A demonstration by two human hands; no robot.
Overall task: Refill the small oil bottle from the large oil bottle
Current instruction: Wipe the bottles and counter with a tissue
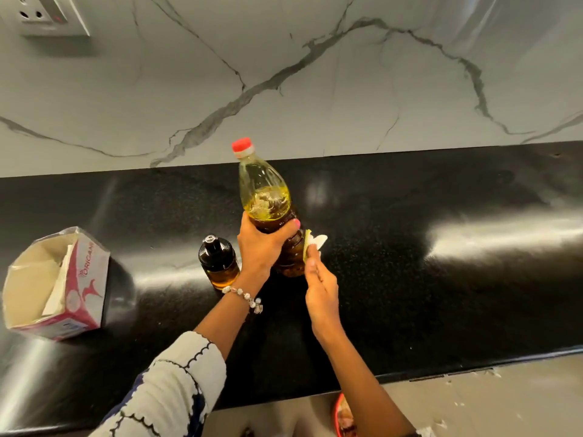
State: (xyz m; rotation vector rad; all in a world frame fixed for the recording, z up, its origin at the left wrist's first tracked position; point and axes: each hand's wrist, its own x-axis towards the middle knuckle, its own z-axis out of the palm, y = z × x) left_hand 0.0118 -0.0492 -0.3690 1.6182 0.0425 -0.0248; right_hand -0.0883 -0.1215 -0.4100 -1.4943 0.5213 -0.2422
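1. L hand [262, 244] was wrapped round the middle of the large oil bottle [268, 203], which stood on the black counter [410, 279] w/ its red cap [242, 144] on. The grasp looked firm, but an oily wall could let it slide if lifted
2. R hand [320, 288] pressed a folded tissue [314, 242] against the bottle's right side – fingers mostly straight, thumb side hidden, so can't tell if it was pinched or just pushed flat. A hard wipe could tip the bottle toward the left
3. Small oil bottle [218, 261] stood just beside the L wrist, dark stopper on, oil only low in it. An elbow or bracelet [244, 296] swing could knock it over
4. Oil in the big bottle was sloshing – judged unsettled; any quick tilt w/ cap loosened would spill
5. Tissue box [56, 285] sat well apart on the left – reaching for more would mean letting go of something
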